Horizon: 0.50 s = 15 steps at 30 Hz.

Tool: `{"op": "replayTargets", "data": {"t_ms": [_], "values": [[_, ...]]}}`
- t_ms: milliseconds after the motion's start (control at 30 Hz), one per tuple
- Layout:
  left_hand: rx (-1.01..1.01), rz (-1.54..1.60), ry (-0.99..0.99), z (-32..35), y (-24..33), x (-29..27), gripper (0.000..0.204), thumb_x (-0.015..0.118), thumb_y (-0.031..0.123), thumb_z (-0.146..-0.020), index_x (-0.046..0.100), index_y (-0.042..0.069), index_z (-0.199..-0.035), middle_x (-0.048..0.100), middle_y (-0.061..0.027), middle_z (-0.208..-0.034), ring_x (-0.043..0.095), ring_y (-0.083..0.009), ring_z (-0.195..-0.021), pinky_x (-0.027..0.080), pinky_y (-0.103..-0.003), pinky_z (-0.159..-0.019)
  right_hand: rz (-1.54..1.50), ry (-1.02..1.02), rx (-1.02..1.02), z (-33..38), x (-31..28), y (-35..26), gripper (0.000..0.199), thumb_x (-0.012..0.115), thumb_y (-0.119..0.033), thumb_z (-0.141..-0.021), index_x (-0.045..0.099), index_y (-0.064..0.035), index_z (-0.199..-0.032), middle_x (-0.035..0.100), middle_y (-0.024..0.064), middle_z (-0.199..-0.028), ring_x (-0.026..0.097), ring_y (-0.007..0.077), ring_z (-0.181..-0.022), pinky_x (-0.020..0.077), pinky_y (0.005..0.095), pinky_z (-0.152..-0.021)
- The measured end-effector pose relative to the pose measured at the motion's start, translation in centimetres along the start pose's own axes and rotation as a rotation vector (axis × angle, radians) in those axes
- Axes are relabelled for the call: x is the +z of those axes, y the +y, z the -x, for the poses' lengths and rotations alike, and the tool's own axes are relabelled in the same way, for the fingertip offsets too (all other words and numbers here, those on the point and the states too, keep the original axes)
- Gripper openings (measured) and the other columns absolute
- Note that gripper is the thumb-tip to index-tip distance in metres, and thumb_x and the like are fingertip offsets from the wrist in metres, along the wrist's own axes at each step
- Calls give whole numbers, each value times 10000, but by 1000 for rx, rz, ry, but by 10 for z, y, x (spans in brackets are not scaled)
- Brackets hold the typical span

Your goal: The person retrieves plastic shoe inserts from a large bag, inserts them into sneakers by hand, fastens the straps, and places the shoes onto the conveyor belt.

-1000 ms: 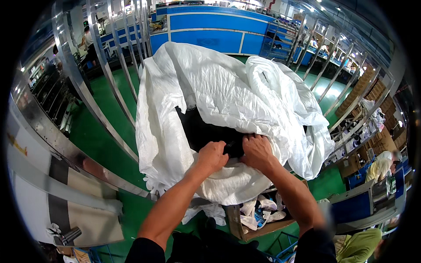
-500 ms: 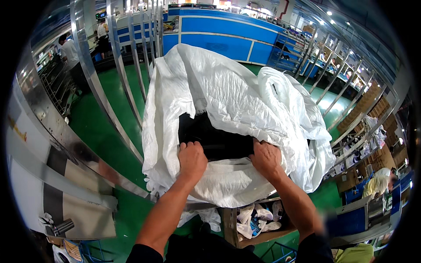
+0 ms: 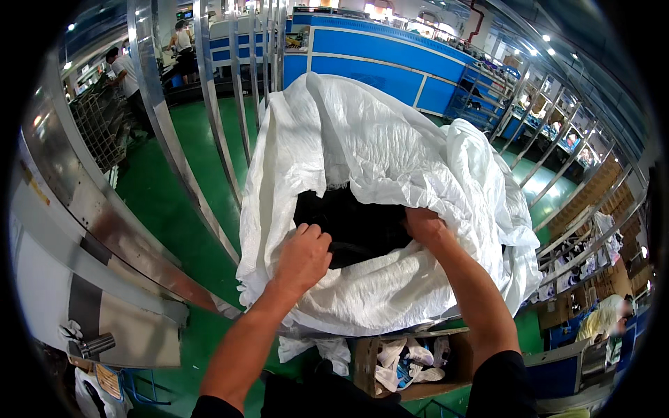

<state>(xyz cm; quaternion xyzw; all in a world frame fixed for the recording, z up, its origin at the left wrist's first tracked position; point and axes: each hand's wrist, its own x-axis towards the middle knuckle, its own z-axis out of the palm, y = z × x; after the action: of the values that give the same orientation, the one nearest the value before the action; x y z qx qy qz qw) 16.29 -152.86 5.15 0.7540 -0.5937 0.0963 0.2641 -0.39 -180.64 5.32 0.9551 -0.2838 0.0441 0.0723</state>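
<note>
A big white woven sack [image 3: 376,139] bulges in front of me, with a ragged opening on the side towards me. Dark black contents [image 3: 362,216] show inside, too dim to tell their kind. At the opening's left edge, my left hand [image 3: 304,258] is closed with curled fingers, apparently gripping the sack's rim. My right hand [image 3: 426,226] reaches in at the right side of the opening. Its fingers are hidden by the sack cloth and the dark inside.
Metal bars [image 3: 219,125] stand left of the sack, and more railing [image 3: 550,157] runs along the right. Below the sack is a cardboard box [image 3: 366,369] holding white shoes [image 3: 411,362]. A blue-panelled counter [image 3: 380,52] lies beyond. Other people work at the far left and right.
My right hand has gone deeper into the opening, its fingers passing out of sight. The left hand has turned slightly at the rim, and the near lip has shifted. My view has swung slightly left.
</note>
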Motion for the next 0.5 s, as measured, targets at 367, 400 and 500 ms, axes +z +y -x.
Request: {"op": "replayTargets", "data": {"t_ms": [367, 400, 500], "values": [[-303, 388, 31, -12, -14, 65, 262, 657, 41, -738, 656, 6, -997, 608, -196, -962, 613, -405, -914, 521, -471, -821, -311, -190, 261, -10, -30, 17, 734, 675, -593, -817, 552, -149, -1388, 522, 135, -1443, 450, 315, -1353, 327, 408, -1139], [-302, 381, 31, -13, -18, 69, 265, 663, 55, -735, 675, 1, -994, 649, -206, -1001, 630, -400, -944, 525, -469, -824, -286, -77, 180, -8, -33, 15, 784, 719, -579, -776, 543, -131, -1395, 543, 153, -1417, 494, 339, -1309, 344, 393, -1128], [-421, 464, -136, -13, -22, 76, 295, 663, 61, -748, 680, -3, -1036, 678, -224, -998, 642, -404, -951, 528, -467, -832, -358, -432, 406, -35, -40, 12, 772, 746, -559, -756, 573, -114, -1363, 565, 159, -1390, 503, 337, -1299, 362, 395, -1114]]}}
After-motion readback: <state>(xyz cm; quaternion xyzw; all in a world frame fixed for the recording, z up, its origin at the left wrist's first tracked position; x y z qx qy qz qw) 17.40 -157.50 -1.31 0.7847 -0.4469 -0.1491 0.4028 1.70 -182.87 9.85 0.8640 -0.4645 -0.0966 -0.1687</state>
